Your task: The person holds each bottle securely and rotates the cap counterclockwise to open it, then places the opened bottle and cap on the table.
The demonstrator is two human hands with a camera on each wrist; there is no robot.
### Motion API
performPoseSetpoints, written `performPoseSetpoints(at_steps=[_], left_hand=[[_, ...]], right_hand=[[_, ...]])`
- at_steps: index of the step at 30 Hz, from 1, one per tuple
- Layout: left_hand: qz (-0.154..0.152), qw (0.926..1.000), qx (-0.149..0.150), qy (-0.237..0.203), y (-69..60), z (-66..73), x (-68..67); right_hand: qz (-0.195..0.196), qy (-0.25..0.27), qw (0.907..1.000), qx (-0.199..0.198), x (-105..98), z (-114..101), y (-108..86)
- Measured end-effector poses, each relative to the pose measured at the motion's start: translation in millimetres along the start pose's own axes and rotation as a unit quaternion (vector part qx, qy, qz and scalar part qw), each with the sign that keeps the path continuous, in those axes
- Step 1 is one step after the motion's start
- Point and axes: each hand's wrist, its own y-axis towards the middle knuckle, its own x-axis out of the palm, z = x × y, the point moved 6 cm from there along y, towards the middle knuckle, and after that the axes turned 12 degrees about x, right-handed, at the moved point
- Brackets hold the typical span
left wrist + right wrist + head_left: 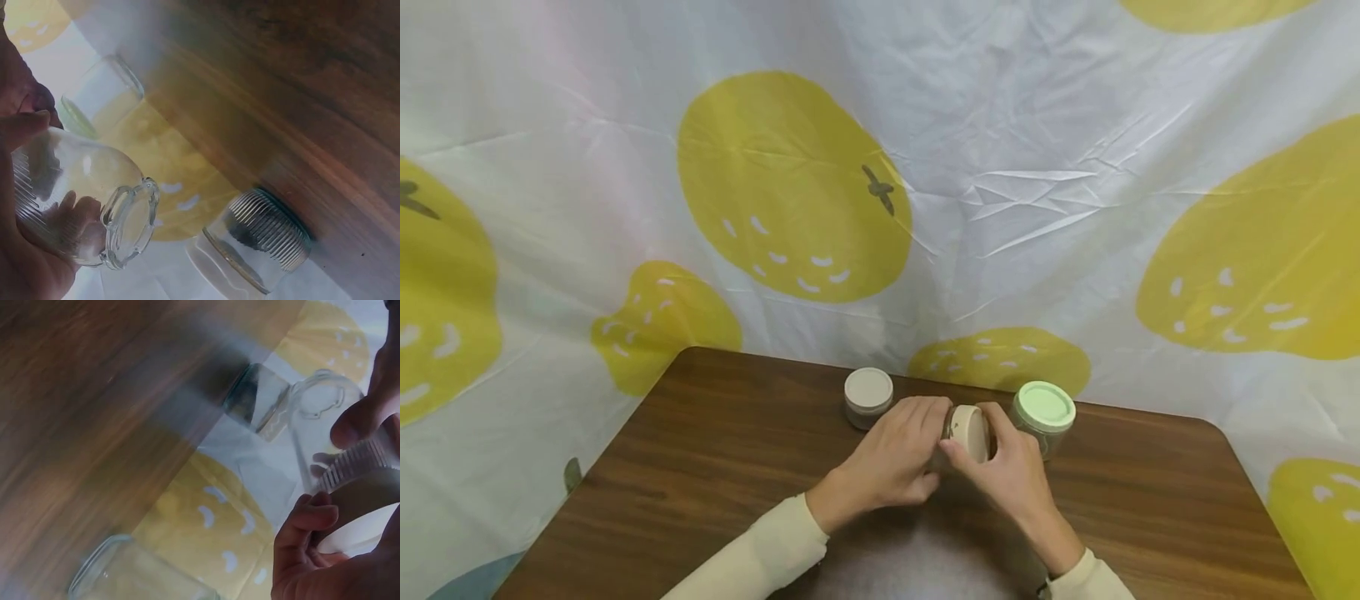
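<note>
Between both hands a clear glass jar (94,181) with ribbed sides is held tilted off the table, its cream lid (972,433) facing toward the right hand. My left hand (895,454) grips the glass body, and its fingers wrap the side in the left wrist view. Around the lid's rim curl the fingers and thumb of my right hand (1011,471). The lid sits on the jar; whether it is tight or loose I cannot tell. In the right wrist view the jar's thick glass base (322,394) points away from the lid.
Behind the left hand stands a ribbed glass jar with a white lid (868,389). Close behind the right hand is a glass jar with a pale green lid (1046,406). The brown wooden table (700,467) ends at a white curtain (805,333) with yellow fruit print.
</note>
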Motion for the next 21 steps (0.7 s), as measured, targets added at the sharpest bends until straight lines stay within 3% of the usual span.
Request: performPoseSetpoints(at_steps=[4,12,21], left_hand=[[-0.006,0.9998,0.008,-0.014,2.8,-0.4,-2.0],[-0.07,0.9913,-0.02,-0.11,-1.7,-1.5,-0.2],[-0.068,0.9942,-0.022,-0.081,-1.9,-1.2,0.8]], right_hand=[[-0.002,0.002,0.999,-0.044,-2.6,2.0,0.3],[-0.044,-0.015,0.9861,-0.159,-7.5,-0.5,-3.3],[-0.079,-0.038,0.9779,-0.19,-7.0,-0.8,-2.6]])
